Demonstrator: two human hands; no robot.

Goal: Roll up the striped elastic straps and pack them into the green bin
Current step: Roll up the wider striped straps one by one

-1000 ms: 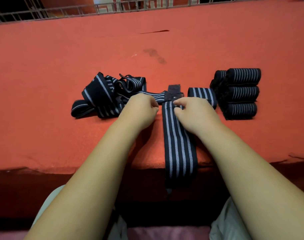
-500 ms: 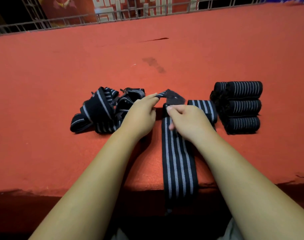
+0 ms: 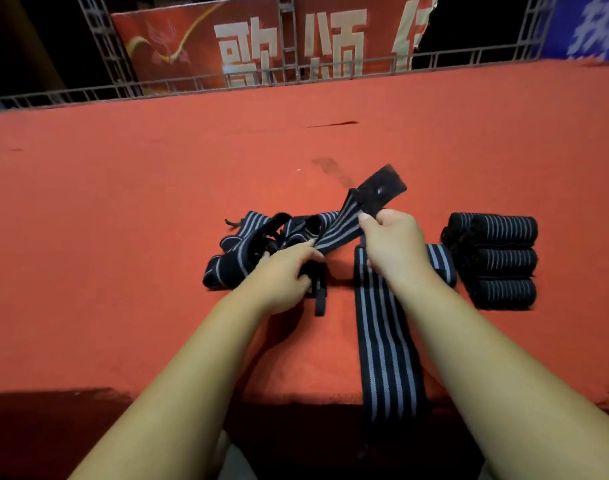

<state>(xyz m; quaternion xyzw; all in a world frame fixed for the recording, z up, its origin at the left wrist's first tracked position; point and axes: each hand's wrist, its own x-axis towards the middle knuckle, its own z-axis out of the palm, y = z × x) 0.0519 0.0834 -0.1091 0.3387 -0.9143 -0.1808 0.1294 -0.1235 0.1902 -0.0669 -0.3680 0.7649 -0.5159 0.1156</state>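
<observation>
A: The strap [image 3: 341,226] is pinched just below its dark patch [image 3: 382,188] by the right hand [image 3: 394,247], thumb closed over curled fingers. Lower down, the same strap is gripped by the left hand [image 3: 282,275], and a thin loop [image 3: 320,296] is seen hanging under that fist.

B: A change is noted. A second ago that patch was lying flat on the table [image 3: 123,220] under both hands; now it has been lifted clear and tilted up to the right.

A: So an end has been found and raised. Rolling is judged ready to start, not yet begun.

B: The flat strap [image 3: 386,341] is left stretched toward the near edge, hanging over it. Whether it is joined to the lifted one cannot be told, since that spot is hidden by the right hand.

A: At left, a loose heap [image 3: 240,247] is waiting. At right, finished rolls [image 3: 497,258] are stacked, with a single roll [image 3: 443,261] beside the wrist. No green bin is in view.

B: Writing? On the red banner [image 3: 261,46], 歌颂 can be read, with a third character cut off. The blue sign [image 3: 590,26] cannot be made out.
</observation>
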